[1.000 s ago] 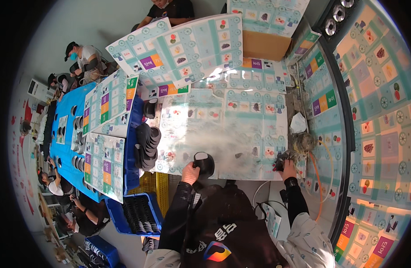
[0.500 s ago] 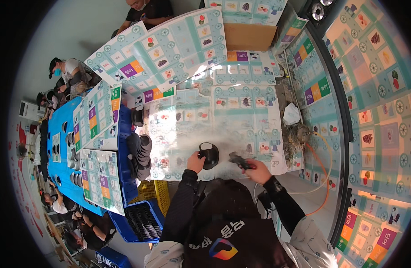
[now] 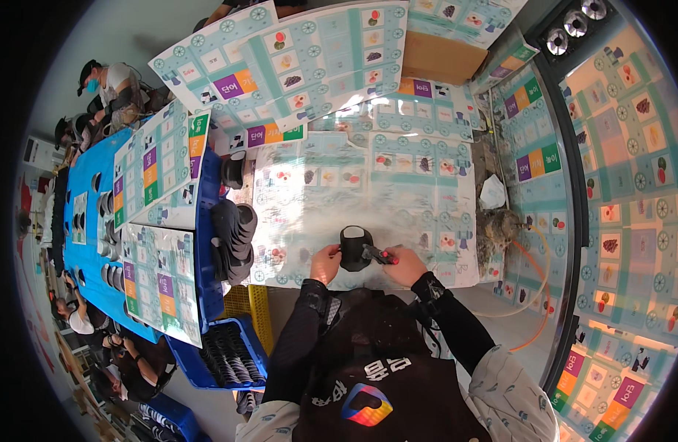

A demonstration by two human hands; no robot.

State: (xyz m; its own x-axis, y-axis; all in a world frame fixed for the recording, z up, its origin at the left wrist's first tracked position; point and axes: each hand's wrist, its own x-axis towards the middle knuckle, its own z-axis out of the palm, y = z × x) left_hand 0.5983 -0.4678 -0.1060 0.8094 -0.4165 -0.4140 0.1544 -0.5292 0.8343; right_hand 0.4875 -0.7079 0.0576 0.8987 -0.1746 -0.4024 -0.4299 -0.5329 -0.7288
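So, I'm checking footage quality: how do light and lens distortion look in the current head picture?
Head view: fisheye bowing of the dark frame, black corners; head view: a bright patch at left on the table covering, warm-toned printed sheets at far right; head view: little detail in the black piece at the left hand.

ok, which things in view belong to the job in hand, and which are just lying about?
In use:
- dark piece, in left hand
- tool, in right hand

Seemingly idle:
- dark stack, perhaps same batch
- white wad
- yellow crate
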